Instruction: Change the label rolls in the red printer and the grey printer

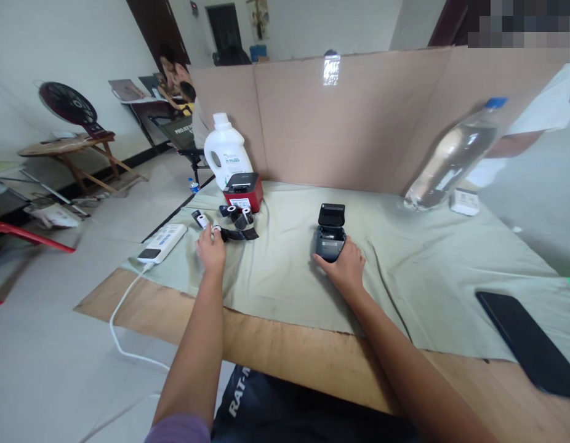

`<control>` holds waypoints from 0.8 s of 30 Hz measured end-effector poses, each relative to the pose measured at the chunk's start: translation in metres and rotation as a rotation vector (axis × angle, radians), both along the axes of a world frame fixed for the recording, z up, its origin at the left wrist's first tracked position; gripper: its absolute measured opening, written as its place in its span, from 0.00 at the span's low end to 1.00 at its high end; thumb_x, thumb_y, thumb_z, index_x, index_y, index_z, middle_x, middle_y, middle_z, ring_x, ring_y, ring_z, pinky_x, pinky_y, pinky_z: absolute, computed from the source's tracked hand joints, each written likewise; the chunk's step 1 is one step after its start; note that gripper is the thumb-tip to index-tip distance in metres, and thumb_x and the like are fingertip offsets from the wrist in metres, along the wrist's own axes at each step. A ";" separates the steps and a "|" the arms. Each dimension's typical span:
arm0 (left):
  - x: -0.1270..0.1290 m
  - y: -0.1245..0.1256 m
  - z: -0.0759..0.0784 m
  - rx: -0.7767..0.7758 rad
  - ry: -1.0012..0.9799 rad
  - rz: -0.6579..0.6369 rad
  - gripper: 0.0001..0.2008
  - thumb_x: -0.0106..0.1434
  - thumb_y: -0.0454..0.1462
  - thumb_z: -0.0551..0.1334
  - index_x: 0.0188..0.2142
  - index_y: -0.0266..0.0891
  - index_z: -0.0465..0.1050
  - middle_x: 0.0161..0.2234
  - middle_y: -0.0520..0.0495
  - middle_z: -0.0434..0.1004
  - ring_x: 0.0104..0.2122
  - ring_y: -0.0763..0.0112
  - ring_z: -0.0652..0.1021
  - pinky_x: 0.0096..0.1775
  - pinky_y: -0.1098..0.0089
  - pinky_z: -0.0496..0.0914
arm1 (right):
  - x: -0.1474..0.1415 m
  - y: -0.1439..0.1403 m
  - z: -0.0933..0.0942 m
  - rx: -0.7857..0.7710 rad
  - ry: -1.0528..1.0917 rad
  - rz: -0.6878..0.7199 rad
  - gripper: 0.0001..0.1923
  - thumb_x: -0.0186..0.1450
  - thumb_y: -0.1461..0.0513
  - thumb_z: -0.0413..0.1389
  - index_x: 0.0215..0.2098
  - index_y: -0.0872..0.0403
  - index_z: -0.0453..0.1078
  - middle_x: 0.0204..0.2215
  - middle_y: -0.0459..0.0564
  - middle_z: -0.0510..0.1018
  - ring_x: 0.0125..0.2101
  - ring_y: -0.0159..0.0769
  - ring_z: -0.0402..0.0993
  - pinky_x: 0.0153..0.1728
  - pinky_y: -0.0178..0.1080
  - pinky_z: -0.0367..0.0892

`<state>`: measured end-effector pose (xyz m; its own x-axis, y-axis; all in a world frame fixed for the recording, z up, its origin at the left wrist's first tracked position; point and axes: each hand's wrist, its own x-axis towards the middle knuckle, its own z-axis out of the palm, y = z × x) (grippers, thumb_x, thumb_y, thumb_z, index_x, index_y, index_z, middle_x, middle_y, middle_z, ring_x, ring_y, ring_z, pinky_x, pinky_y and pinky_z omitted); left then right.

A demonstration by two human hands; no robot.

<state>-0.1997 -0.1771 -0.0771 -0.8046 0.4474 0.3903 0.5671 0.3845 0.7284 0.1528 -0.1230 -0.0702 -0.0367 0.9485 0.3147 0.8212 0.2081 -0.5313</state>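
Here left hand (212, 249) fingers pinch a small paper roll (216, 229) at bench (285, 344) left; right hand (344, 267) grips the open black printer (330, 235), lid hinged away, well right of the roll

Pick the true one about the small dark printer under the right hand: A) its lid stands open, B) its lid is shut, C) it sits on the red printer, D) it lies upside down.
A: the small dark printer sits on the green cloth with its lid raised, the right hand on its near edge.
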 end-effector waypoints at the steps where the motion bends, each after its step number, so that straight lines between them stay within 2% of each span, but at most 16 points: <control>1: 0.001 -0.001 0.002 0.032 0.052 0.028 0.24 0.70 0.41 0.53 0.62 0.35 0.70 0.61 0.36 0.73 0.61 0.50 0.71 0.64 0.53 0.61 | 0.000 0.000 0.000 0.002 0.001 -0.002 0.49 0.56 0.42 0.59 0.64 0.65 0.57 0.55 0.71 0.73 0.54 0.61 0.67 0.54 0.54 0.56; 3: 0.003 0.002 0.009 0.081 0.122 0.044 0.23 0.70 0.41 0.53 0.60 0.35 0.72 0.58 0.38 0.76 0.59 0.52 0.72 0.63 0.55 0.63 | 0.000 0.001 -0.001 0.008 0.001 -0.008 0.50 0.56 0.41 0.58 0.64 0.66 0.56 0.55 0.71 0.72 0.54 0.61 0.66 0.54 0.54 0.56; 5: 0.004 0.013 0.021 0.042 0.123 -0.018 0.21 0.70 0.41 0.53 0.57 0.37 0.76 0.53 0.39 0.80 0.55 0.54 0.76 0.60 0.57 0.66 | -0.001 0.000 -0.001 0.004 -0.007 -0.011 0.51 0.56 0.41 0.58 0.65 0.67 0.56 0.55 0.72 0.72 0.55 0.62 0.66 0.55 0.54 0.55; 8: 0.005 0.041 0.043 -0.161 0.088 -0.168 0.18 0.67 0.41 0.58 0.52 0.40 0.79 0.47 0.41 0.83 0.49 0.54 0.80 0.54 0.58 0.70 | -0.001 0.000 0.000 -0.014 -0.023 -0.014 0.51 0.55 0.41 0.59 0.65 0.66 0.55 0.56 0.72 0.72 0.55 0.62 0.66 0.55 0.53 0.56; 11: 0.013 0.073 0.062 -0.406 0.115 -0.290 0.17 0.62 0.43 0.64 0.48 0.42 0.80 0.47 0.40 0.83 0.49 0.50 0.80 0.49 0.57 0.72 | 0.000 0.001 -0.001 -0.014 -0.029 -0.014 0.50 0.56 0.41 0.59 0.65 0.65 0.56 0.55 0.72 0.72 0.55 0.62 0.67 0.54 0.53 0.57; 13: 0.021 0.088 0.069 -0.537 0.152 -0.303 0.17 0.59 0.42 0.66 0.48 0.42 0.79 0.48 0.37 0.82 0.50 0.46 0.79 0.47 0.56 0.72 | 0.001 0.002 -0.003 -0.003 -0.030 -0.018 0.50 0.56 0.41 0.59 0.64 0.65 0.56 0.54 0.72 0.73 0.54 0.62 0.67 0.54 0.54 0.58; 15: 0.029 0.097 0.072 -0.609 0.190 -0.264 0.17 0.59 0.38 0.64 0.48 0.41 0.78 0.48 0.34 0.81 0.50 0.44 0.79 0.46 0.54 0.72 | 0.001 0.004 -0.005 0.009 -0.029 -0.019 0.49 0.56 0.41 0.59 0.64 0.64 0.56 0.54 0.71 0.73 0.54 0.62 0.67 0.53 0.54 0.58; 20: 0.049 0.099 0.075 -0.630 0.273 -0.237 0.13 0.62 0.33 0.60 0.46 0.38 0.75 0.44 0.33 0.81 0.47 0.45 0.80 0.45 0.55 0.71 | -0.001 0.003 -0.008 0.011 -0.014 -0.031 0.49 0.56 0.41 0.59 0.65 0.62 0.56 0.55 0.71 0.72 0.55 0.62 0.66 0.54 0.56 0.58; 22: 0.064 0.096 0.082 -0.590 0.298 -0.268 0.11 0.64 0.34 0.59 0.45 0.38 0.74 0.42 0.33 0.81 0.46 0.45 0.81 0.44 0.56 0.70 | -0.002 0.001 -0.005 0.048 0.006 -0.043 0.49 0.56 0.42 0.60 0.65 0.63 0.57 0.58 0.72 0.69 0.57 0.63 0.64 0.55 0.58 0.57; 24: 0.089 0.093 0.094 -0.515 0.333 -0.317 0.11 0.65 0.36 0.59 0.47 0.39 0.73 0.41 0.34 0.81 0.44 0.46 0.81 0.43 0.57 0.70 | -0.002 0.000 0.004 0.128 0.050 -0.032 0.45 0.58 0.44 0.59 0.64 0.60 0.59 0.62 0.71 0.66 0.59 0.63 0.61 0.57 0.60 0.56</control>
<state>-0.1105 -0.0843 0.0165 -0.4787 0.8358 0.2689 0.8710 0.4137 0.2650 0.1512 -0.1226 -0.0662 0.0118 0.9008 0.4341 0.8014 0.2511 -0.5428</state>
